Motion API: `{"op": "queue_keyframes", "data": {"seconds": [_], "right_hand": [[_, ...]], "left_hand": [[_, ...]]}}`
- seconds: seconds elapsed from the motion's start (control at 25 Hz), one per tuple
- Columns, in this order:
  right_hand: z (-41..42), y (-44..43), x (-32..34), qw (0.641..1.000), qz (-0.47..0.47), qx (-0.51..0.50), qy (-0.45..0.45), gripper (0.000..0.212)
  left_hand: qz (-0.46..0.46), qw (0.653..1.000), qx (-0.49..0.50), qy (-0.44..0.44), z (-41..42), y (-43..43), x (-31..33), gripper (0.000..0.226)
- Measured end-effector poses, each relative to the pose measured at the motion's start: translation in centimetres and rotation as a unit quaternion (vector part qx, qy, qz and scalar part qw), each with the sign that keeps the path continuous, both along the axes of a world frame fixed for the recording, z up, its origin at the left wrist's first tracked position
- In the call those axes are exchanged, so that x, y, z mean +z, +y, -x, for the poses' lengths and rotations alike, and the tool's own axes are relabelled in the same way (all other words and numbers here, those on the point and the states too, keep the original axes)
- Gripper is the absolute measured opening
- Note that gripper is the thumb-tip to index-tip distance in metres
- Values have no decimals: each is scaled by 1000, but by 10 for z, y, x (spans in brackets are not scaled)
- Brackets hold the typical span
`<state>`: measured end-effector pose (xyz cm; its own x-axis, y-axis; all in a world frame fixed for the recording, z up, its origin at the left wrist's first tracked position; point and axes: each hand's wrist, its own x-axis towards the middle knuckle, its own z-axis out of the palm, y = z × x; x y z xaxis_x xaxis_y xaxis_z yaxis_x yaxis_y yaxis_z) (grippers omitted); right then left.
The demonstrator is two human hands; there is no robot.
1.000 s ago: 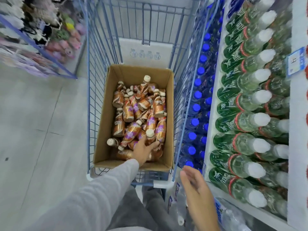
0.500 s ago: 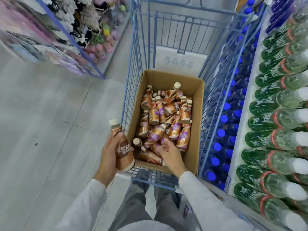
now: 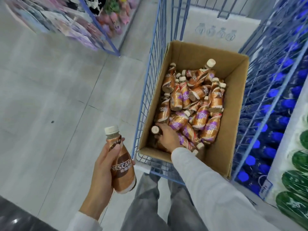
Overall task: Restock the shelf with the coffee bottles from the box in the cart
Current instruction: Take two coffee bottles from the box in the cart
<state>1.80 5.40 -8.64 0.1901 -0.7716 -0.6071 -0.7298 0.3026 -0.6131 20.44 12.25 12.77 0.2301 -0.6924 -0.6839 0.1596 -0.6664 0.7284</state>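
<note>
Coffee bottles (image 3: 196,104), copper-brown with cream caps, are lying in the box (image 3: 216,155), the left hand (image 3: 106,165) is gripping one upright, and the right hand (image 3: 167,139) is clasping another at its near-left corner.

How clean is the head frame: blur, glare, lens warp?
Head view: soft even light, no hard shadows; brown plastic coffee bottle in the left hand is sharp, label readable; blue wire cart bars bow slightly, lens distortion; green plastic bottles at the right edge smear; glare spot on the dark surface, bottom left.
</note>
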Motion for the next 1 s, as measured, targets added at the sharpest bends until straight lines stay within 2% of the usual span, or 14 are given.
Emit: {"op": "queue_keyframes", "data": {"seconds": [0.12,0.28,0.36,0.56,0.68,0.84,0.92,1.0], "right_hand": [[-1,6,-4,1000,25,-7,-3,56],[6,7,16,989,-14,-108,-102,52],[12,8,41,972,-39,-167,-161,53],[41,20,145,903,-44,-308,-297,38],[62,31,204,860,-4,-387,-333,46],[87,54,250,805,92,-470,-349,56],[97,67,267,760,149,-518,-364,54],[107,82,288,693,206,-583,-371,45]], "left_hand": [[-11,1000,3,6,8,2,-4,40],[-8,1000,-5,16,16,-3,-4,37],[0,1000,-25,17,15,-8,-1,34],[30,996,-73,42,27,-30,34,40],[55,987,-120,91,44,-49,64,41],[89,965,-207,138,79,-72,96,44],[98,953,-239,162,101,-79,105,48],[105,940,-275,174,126,-81,114,65]]}}
